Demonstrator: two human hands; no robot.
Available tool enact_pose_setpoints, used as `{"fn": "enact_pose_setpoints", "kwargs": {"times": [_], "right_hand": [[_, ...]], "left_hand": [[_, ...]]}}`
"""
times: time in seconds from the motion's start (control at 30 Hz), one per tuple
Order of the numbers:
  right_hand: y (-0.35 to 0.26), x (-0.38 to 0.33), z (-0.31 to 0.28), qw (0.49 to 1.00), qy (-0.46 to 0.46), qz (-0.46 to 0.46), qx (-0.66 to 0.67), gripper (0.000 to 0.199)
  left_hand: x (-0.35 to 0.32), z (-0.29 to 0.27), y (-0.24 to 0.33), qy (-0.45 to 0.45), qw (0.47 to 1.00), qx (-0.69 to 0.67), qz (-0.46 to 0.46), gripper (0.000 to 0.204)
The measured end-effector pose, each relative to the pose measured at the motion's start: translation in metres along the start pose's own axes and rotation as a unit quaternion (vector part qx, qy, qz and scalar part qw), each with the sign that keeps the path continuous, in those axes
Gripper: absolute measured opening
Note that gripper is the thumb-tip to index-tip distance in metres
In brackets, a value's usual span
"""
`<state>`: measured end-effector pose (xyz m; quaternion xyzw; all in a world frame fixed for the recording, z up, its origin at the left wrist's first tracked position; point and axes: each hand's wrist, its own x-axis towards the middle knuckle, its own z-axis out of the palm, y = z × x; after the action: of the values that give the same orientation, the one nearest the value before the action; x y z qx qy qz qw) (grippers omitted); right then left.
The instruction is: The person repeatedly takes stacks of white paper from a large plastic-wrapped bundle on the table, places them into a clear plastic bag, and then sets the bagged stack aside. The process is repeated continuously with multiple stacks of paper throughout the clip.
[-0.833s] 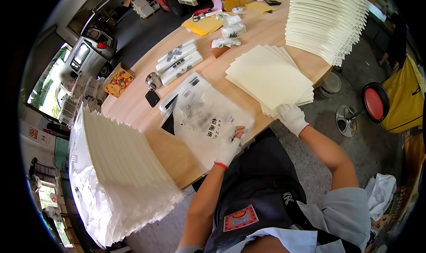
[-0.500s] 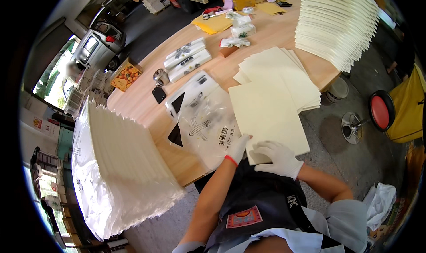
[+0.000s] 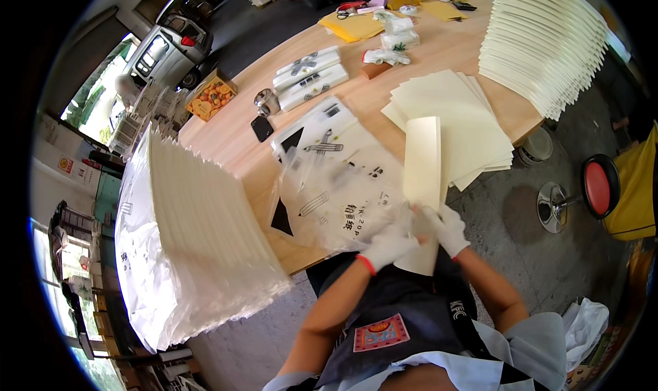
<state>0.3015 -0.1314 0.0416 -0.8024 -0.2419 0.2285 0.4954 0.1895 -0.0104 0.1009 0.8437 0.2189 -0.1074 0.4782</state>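
Observation:
A cream sheet of paper [image 3: 422, 161], or a thin stack of it, stands bent lengthwise at the table's near edge. My right hand [image 3: 447, 232], in a white glove, closes on its right side near the bottom. On the other side my gloved left hand [image 3: 385, 248] meets the paper's lower part and the clear printed plastic bag [image 3: 319, 202]. Its fingers are blurred, so its grip is unclear. The bag's right edge reaches up to the bent paper. Behind, several fanned cream sheets [image 3: 473, 130] lie on the table.
A tall bagged paper stack [image 3: 205, 220] stands at the left, another paper stack [image 3: 538, 41] at the far right. Rolled plastic bags [image 3: 312, 86], a phone [image 3: 262, 128], a metal pot [image 3: 266, 102] and an orange-printed box [image 3: 212, 96] sit further back. A red-seated stool [image 3: 598, 184] stands right.
The paper lay flat under both hands; now it is bent and narrower to my view. Both hands have come together around its lower end, and the bag's right edge has shifted toward it.

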Motion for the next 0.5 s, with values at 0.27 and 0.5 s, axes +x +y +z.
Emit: {"fn": "enact_pose_setpoints", "kwargs": {"times": [0.27, 0.5], "right_hand": [[-0.088, 0.001, -0.049, 0.794, -0.071, -0.449, -0.403, 0.018], [-0.13, 0.045, -0.005, 0.806, -0.356, -0.212, -0.422, 0.028]], "left_hand": [[-0.068, -0.162, -0.026, 0.193, 0.793, -0.551, 0.174, 0.057], [-0.092, -0.039, -0.003, 0.298, 0.947, -0.089, 0.078, 0.054]]}}
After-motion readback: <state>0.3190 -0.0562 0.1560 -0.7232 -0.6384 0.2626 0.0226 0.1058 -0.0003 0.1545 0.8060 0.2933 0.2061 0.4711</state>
